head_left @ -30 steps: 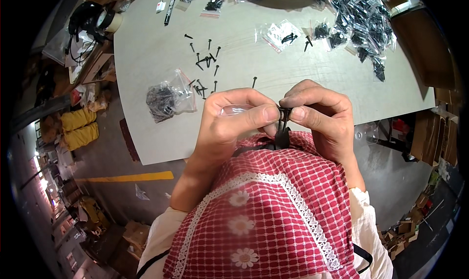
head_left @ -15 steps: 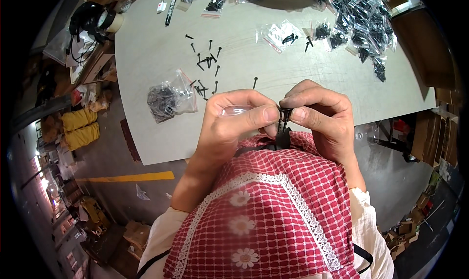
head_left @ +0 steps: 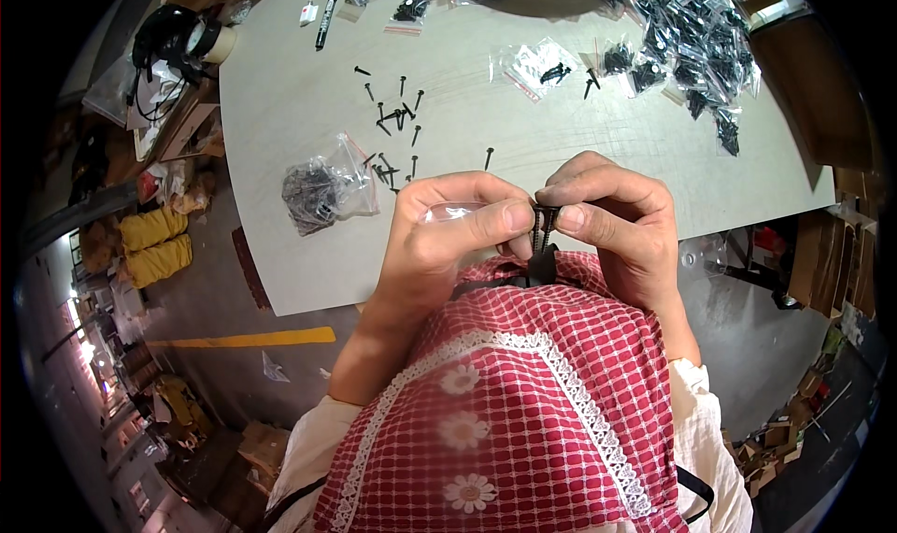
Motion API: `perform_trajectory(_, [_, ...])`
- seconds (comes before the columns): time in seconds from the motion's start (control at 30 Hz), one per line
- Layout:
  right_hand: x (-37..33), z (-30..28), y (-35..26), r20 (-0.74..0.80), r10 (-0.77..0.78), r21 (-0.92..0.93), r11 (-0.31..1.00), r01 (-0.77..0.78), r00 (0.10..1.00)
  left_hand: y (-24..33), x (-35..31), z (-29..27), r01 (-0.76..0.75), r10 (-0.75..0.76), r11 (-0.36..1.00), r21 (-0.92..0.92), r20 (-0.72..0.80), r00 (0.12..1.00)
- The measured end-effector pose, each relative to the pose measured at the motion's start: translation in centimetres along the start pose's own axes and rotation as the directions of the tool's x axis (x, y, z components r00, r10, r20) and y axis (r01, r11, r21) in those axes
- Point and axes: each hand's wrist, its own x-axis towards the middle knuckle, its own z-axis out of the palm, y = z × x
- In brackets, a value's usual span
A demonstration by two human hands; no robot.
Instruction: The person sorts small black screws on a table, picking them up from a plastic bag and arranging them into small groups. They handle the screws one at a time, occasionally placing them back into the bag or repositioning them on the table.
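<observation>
My left hand (head_left: 444,239) pinches a small clear plastic bag (head_left: 450,213) just above my red checked apron. Right beside it, my right hand (head_left: 612,220) grips a small bunch of black screws (head_left: 545,223) between thumb and forefinger, touching the bag's mouth. Both hands meet close to my chest, in front of the near edge of the pale table (head_left: 579,131). Loose black screws (head_left: 397,122) lie scattered on the table beyond my hands.
A clear bag full of black screws (head_left: 322,187) lies left of my hands. Many small filled bags (head_left: 687,38) pile up at the far right. A black marker (head_left: 322,14) and a tape roll (head_left: 210,42) sit far left. Cardboard boxes stand on the floor around.
</observation>
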Motion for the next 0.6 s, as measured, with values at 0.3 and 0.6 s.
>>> perform_trajectory(0.3, [0.08, -0.13, 0.16, 0.013, -0.014, -0.016, 1.000, 0.014, 1.000, -0.35, 0.08, -0.24, 0.009, -0.007, 0.997, -0.083, 0.030, 1.000])
perform_trajectory(0.6, [0.10, -0.10, 0.09, 0.014, 0.014, 0.004, 1.000, -0.015, 1.000, -0.55, 0.11, -0.24, 0.011, -0.006, 0.993, -0.114, 0.042, 0.999])
